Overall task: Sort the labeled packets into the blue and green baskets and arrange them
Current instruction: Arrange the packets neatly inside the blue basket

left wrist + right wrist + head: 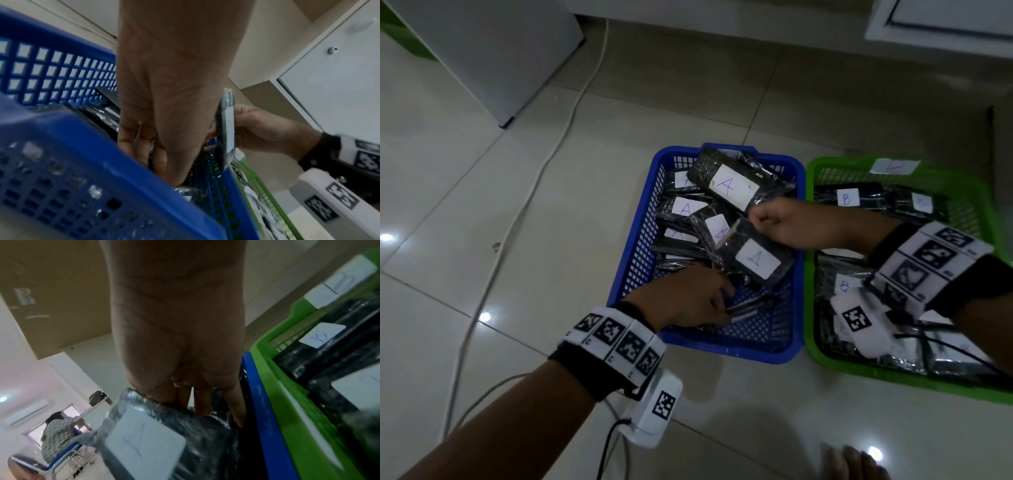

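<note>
White labels on the black packets in the blue basket (640,240) carry a handwritten "A". One such packet (756,258), label facing up, lies between the left hand (688,298) and the right hand (787,222); another "A" packet (732,183) lies just beyond the right hand. Behind the right wrist, packets in the green basket (825,356) read "B" (847,197).

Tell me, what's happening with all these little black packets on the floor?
A person is sorting labeled packets into two baskets. The right hand holds a packet marked A over the blue basket, which holds other A packets. The left hand reaches into that basket's near end. The green basket beside it holds B packets.
</note>
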`<state>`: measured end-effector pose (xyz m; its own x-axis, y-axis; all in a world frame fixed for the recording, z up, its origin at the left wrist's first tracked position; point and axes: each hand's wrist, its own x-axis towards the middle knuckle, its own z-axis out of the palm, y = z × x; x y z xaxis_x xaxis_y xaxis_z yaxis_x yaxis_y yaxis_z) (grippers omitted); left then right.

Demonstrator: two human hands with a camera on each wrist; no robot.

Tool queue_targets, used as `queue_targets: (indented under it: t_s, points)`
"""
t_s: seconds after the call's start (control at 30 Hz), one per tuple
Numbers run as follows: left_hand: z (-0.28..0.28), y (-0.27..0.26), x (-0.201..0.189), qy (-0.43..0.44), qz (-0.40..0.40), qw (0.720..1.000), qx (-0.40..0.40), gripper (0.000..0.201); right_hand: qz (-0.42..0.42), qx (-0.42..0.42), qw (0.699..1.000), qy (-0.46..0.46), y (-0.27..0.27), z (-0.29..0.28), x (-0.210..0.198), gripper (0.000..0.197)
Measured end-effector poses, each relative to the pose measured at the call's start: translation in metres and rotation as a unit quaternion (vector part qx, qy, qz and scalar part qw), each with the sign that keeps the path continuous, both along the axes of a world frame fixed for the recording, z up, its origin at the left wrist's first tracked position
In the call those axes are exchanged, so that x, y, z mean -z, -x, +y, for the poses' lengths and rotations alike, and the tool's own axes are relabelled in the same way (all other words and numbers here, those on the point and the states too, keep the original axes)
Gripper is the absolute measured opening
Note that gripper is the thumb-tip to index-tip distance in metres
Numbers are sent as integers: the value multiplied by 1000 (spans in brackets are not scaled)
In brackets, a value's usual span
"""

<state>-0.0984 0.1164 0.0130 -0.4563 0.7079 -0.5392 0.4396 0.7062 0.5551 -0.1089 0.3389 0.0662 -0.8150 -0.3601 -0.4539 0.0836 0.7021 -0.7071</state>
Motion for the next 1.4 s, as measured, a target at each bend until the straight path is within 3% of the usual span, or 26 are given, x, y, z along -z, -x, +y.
queue_targets:
  t_s: [0.07, 0.13, 0.27, 0.33, 0.43, 0.5, 0.63, 0.7, 0.8, 0.9, 1.17, 1.4]
  points:
    - [0, 3, -3, 0, -8, 1000, -2, 30, -2, 91, 995, 50, 0, -6, 6, 25]
    - [-2, 3, -4, 25, -5, 1000, 14, 31, -4, 175, 981, 86, -4, -13, 9, 30]
    - [3, -12, -1, 63, 37, 996, 52, 35, -127, 240, 945, 182, -11, -21, 8, 42]
    - [4, -13, -4, 62, 48, 995, 59, 30, -146, 197, 950, 193, -12, -18, 5, 45]
    - [-10, 8, -19, 56, 27, 997, 54, 28, -110, 68, 984, 124, -9, 1, -13, 33]
    - [-29, 30, -33, 66, 15, 997, 23, 22, -110, 15, 990, 84, -6, 15, -28, 27]
    - [-64, 66, -48, 68, 103, 990, -69, 21, -91, -76, 993, -13, -8, 9, -27, 16]
    - [-69, 69, -44, 2, 150, 981, -126, 23, -69, -108, 990, -57, -13, -11, -10, 14]
    - [-63, 61, -37, -108, 145, 962, -206, 22, -16, -151, 980, -130, -24, -46, 19, 15]
    - [-58, 53, -27, -147, 111, 960, -210, 26, 19, -157, 978, -134, -31, -67, 39, 32]
    - [-60, 51, -21, -159, 81, 959, -219, 30, 28, -182, 959, -214, -38, -73, 56, 25]
    - [-61, 55, -18, -167, 89, 958, -213, 28, 45, -196, 949, -241, -37, -76, 58, 31]
